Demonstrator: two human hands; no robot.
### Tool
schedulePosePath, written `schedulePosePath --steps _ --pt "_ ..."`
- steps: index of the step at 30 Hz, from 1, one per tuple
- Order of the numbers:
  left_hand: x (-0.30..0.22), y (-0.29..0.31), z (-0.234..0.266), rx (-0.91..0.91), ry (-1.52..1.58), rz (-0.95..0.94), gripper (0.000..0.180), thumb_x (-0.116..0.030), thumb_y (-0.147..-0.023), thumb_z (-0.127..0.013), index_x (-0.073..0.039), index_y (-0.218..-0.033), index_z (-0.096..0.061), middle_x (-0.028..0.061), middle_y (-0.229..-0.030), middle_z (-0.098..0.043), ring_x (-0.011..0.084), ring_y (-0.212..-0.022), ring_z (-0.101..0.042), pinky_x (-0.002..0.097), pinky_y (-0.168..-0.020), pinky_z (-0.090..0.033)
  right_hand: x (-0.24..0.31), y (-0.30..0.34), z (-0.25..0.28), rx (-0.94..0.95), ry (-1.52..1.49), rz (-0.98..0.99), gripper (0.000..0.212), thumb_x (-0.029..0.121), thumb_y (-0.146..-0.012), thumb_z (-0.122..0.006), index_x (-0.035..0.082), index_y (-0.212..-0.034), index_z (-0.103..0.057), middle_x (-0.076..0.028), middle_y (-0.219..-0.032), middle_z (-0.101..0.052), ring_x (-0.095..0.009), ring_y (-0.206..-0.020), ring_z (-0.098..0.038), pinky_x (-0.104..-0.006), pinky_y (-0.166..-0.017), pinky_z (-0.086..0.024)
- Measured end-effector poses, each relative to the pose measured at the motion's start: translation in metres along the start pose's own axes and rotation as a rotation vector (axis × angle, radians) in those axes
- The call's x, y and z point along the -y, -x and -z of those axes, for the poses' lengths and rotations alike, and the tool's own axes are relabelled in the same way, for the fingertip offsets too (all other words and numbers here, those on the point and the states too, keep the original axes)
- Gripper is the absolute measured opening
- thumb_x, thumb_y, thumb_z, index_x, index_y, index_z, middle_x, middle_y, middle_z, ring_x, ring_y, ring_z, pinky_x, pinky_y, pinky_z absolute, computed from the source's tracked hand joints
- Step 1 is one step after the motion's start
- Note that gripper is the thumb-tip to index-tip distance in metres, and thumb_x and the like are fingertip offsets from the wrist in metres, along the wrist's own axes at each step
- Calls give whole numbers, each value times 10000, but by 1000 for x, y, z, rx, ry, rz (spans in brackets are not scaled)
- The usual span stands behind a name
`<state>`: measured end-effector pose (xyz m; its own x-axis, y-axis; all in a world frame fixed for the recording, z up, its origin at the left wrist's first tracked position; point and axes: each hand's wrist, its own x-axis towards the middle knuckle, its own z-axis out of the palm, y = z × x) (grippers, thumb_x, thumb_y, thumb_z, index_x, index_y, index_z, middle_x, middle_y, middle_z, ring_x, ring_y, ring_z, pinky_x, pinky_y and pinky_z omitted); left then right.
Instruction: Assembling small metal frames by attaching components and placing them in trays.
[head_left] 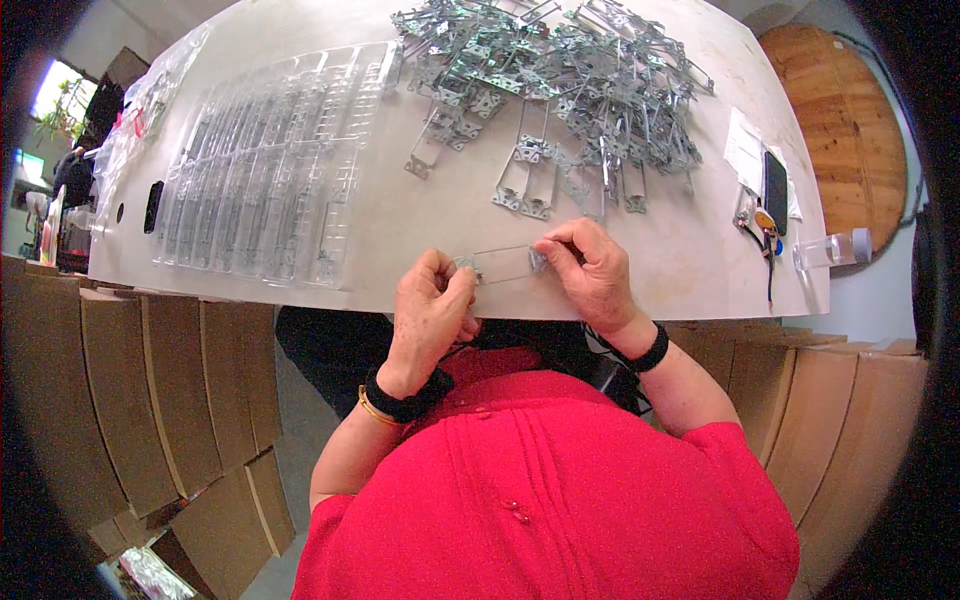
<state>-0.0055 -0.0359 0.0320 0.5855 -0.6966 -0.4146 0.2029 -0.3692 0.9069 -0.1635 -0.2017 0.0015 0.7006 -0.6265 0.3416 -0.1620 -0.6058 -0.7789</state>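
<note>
Near the table's front edge, a slim metal bracket (537,262) made of two thin wires with a small plate at each end is stretched between my hands. My left hand (430,310) pinches its left plate between thumb and fingers. The right plate is in the fingertips of my right hand (592,277), which partly hide it. Just beyond lie a few similar loose brackets (535,150), in front of a large tangled pile of metal brackets (640,105). To the left is a clear plastic tray (383,85) with long narrow compartments that hold metal pieces.
On the right lie a black phone (774,182) on white paper, a small hand tool (766,220) and a clear bottle (830,250). A small black object (153,207) sits left of the tray. Cardboard boxes (110,400) stand below the table on both sides.
</note>
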Motion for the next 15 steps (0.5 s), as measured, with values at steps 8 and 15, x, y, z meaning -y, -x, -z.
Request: schedulePosePath --steps 8,15 --pt "8 -2 2 -13 44 -36 187 -147 -1015 -606 -33 -907 -506 67 -702 -608 154 -502 -623 305 -422 -498 -2 5 -4 -99 -211 -91 89 119 -1023 -691 55 -1077 -719 -61 -862 -685 -124 -727 -650 -287 -636 -513" --pt "9 -1 2 -50 80 -51 181 -128 -1027 -588 -40 -920 -471 78 -696 -606 167 -490 -618 303 -405 -500 -3 5 1 -4 -217 -67 103 122 -1036 -671 54 -1097 -718 -52 -911 -695 -117 -743 -658 -276 -661 -525"
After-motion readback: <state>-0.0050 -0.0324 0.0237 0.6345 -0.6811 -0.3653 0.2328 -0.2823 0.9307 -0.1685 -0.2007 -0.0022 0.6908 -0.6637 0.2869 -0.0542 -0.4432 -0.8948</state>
